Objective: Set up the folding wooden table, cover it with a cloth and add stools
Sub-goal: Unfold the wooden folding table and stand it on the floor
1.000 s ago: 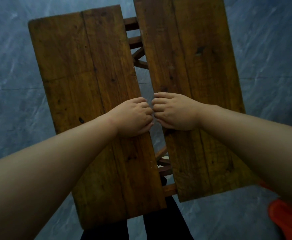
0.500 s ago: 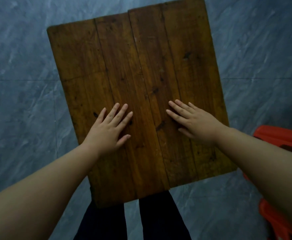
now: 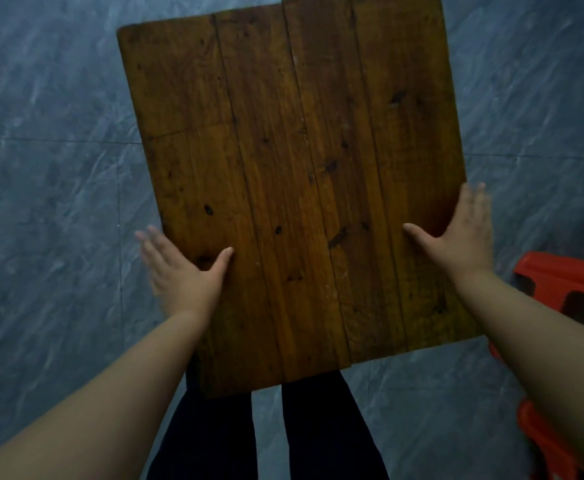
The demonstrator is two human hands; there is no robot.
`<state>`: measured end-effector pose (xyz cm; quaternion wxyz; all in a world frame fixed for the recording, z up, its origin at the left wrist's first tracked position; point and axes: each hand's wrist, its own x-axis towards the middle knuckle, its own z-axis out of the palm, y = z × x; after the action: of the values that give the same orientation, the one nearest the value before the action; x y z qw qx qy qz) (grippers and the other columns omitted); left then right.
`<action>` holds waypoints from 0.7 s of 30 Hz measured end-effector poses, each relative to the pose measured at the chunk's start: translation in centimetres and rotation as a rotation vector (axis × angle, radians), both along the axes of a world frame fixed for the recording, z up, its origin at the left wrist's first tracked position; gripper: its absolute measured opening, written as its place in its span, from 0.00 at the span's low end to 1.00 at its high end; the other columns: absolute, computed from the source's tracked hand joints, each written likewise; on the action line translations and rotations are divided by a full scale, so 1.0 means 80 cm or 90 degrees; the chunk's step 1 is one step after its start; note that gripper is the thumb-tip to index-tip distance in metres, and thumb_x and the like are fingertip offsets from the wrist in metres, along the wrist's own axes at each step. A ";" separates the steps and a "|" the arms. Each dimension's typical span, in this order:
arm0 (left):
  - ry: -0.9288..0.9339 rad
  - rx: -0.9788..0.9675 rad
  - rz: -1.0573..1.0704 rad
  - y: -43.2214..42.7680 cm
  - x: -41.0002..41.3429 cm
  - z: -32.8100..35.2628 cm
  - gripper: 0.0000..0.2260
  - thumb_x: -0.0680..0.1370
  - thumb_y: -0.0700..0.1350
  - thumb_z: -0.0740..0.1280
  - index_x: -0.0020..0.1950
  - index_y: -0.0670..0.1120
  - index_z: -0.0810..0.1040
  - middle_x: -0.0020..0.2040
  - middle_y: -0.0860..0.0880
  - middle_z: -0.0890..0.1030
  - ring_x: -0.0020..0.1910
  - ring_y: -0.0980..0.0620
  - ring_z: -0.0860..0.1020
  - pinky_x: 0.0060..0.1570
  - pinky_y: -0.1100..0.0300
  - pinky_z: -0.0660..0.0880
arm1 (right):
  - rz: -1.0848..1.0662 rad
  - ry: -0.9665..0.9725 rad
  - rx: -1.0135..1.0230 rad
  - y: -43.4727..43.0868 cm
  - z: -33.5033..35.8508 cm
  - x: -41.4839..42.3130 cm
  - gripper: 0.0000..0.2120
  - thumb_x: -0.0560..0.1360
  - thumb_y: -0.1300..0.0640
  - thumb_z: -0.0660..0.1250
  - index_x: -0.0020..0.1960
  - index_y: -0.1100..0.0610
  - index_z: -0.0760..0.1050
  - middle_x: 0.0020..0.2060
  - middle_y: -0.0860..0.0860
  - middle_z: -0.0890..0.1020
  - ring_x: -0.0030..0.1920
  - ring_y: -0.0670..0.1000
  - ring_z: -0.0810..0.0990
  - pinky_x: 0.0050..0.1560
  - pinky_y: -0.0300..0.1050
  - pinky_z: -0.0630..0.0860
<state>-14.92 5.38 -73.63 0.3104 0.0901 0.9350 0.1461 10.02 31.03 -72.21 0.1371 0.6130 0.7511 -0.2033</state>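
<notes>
The folding wooden table (image 3: pixel 294 168) stands right below me, its two dark brown halves closed together into one flat top. My left hand (image 3: pixel 179 268) lies at the table's left edge, thumb on the wood and fingers spread past the rim. My right hand (image 3: pixel 460 237) sits at the right edge the same way, thumb on top and fingers blurred over the rim. Both hands hold nothing. A red plastic stool (image 3: pixel 567 289) shows at the right, partly behind my right forearm. No cloth is in view.
The floor (image 3: pixel 48 188) is grey-blue marbled tile on all sides of the table. My dark trouser legs (image 3: pixel 214 438) stand against the table's near edge. A second red plastic piece (image 3: pixel 543 441) shows at the lower right.
The gap between the two halves closed and the top became flat. My hands then slid apart from the middle out to the left and right edges.
</notes>
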 end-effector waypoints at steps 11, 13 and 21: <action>-0.110 0.112 0.079 0.004 -0.041 -0.021 0.52 0.66 0.60 0.73 0.77 0.51 0.42 0.76 0.44 0.55 0.74 0.41 0.57 0.69 0.39 0.58 | -0.167 0.007 -0.027 0.001 -0.010 -0.018 0.55 0.63 0.34 0.70 0.76 0.57 0.45 0.73 0.59 0.59 0.72 0.62 0.59 0.67 0.62 0.62; -0.096 0.105 0.055 0.008 -0.065 -0.021 0.52 0.66 0.59 0.73 0.77 0.51 0.41 0.76 0.43 0.55 0.73 0.40 0.57 0.69 0.39 0.58 | -0.180 0.008 -0.022 -0.007 -0.010 -0.032 0.54 0.64 0.34 0.70 0.76 0.58 0.45 0.73 0.60 0.59 0.72 0.62 0.59 0.68 0.60 0.62; -0.098 0.106 -0.008 0.034 -0.169 -0.019 0.50 0.67 0.59 0.73 0.76 0.51 0.44 0.76 0.43 0.56 0.73 0.41 0.58 0.70 0.41 0.59 | -0.240 0.010 0.003 -0.047 -0.021 -0.088 0.55 0.65 0.34 0.68 0.76 0.61 0.42 0.73 0.61 0.57 0.72 0.64 0.57 0.67 0.61 0.62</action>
<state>-28.44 8.08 -75.12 0.3736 0.1101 0.8924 0.2279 2.96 27.24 -73.89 0.0891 0.7417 0.6242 -0.2288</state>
